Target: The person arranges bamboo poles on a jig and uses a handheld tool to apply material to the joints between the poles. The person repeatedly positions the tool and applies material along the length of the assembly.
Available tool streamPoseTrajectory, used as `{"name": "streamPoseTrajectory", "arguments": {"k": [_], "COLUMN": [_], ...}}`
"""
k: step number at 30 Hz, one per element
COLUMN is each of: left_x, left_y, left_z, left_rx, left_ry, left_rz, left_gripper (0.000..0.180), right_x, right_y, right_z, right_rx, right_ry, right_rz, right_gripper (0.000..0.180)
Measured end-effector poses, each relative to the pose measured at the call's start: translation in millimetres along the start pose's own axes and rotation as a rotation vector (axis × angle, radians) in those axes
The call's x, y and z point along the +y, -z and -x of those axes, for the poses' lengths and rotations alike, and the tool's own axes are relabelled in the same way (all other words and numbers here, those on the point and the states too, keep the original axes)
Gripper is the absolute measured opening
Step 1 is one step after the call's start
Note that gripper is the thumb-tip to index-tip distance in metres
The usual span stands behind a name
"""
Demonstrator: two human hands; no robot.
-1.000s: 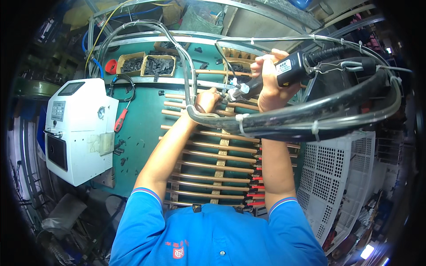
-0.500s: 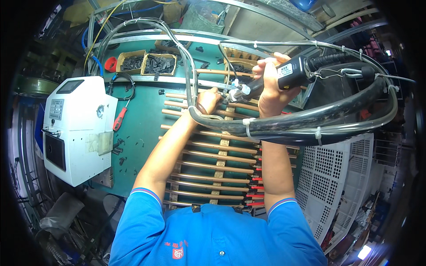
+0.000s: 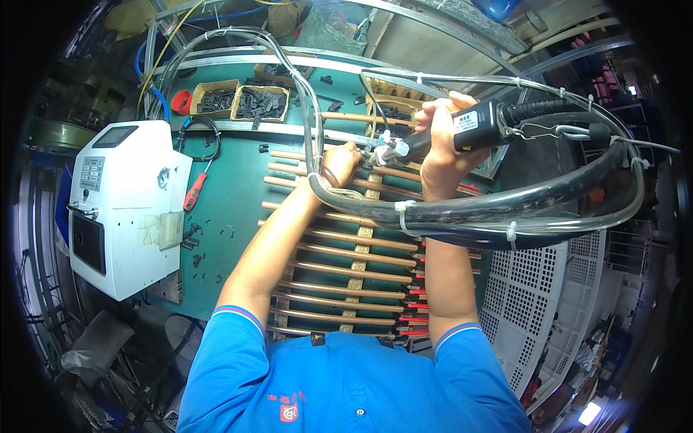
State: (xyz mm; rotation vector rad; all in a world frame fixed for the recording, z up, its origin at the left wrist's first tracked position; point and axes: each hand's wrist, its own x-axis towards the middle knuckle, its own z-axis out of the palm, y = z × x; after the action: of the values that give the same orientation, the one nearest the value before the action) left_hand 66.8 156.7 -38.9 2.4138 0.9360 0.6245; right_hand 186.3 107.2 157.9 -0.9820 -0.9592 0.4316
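Note:
My right hand (image 3: 442, 155) is wrapped around a black power screwdriver (image 3: 478, 125), held nearly level with its metal nose to the left. Close to that nose, my left hand (image 3: 341, 163) rests with fingers closed over the upper copper-coloured rods. What its fingers pinch is hidden. Below the hands lie several parallel copper-coloured rods (image 3: 354, 255) across slotted wooden strips (image 3: 359, 264). Black and red pieces (image 3: 414, 320) show at their right ends. A thick bundle of black hoses (image 3: 462, 216) loops from the tool across my forearms.
On the green table (image 3: 234, 187) stand a white machine (image 3: 123, 209), cardboard boxes of black parts (image 3: 261, 103), and a red cup (image 3: 180, 101). A red-handled screwdriver (image 3: 193, 190) lies by the machine. White perforated crates (image 3: 527, 296) are at the right.
The hose bundle sags slightly lower at the right, and the tool has shifted a touch. Both hands keep nearly the same place and grip.

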Motion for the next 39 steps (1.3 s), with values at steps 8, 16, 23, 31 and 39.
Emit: {"name": "streamPoseTrajectory", "arguments": {"k": [8,16,23,31,39], "left_x": [3.5,-0.3,0.1,4.1,-7.0], "left_y": [6.2,0.6,2.6,4.7,-4.4], "left_z": [-0.3,0.5,1.1,0.5,0.9], "left_rx": [-0.058,-0.049,-0.055,-0.100,-0.091], "left_ry": [0.027,0.028,0.029,0.143,0.074], "left_rz": [-0.024,-0.046,-0.050,-0.011,0.022], "left_gripper": [0.009,0.008,0.005,0.011,0.013], "right_x": [-0.7,3.1,14.4,19.8,23.8], "right_y": [-2.9,-2.5,-8.3,-7.1,-14.1], "right_z": [1.0,5.3,7.2,12.5,6.1], "right_rx": [-0.001,0.021,0.028,-0.013,-0.040], "right_ry": [0.008,-0.004,0.038,-0.051,0.025], "right_rz": [0.010,0.051,0.021,-0.124,0.006], "right_gripper": [0.027,0.026,0.019,0.018,0.020]}}
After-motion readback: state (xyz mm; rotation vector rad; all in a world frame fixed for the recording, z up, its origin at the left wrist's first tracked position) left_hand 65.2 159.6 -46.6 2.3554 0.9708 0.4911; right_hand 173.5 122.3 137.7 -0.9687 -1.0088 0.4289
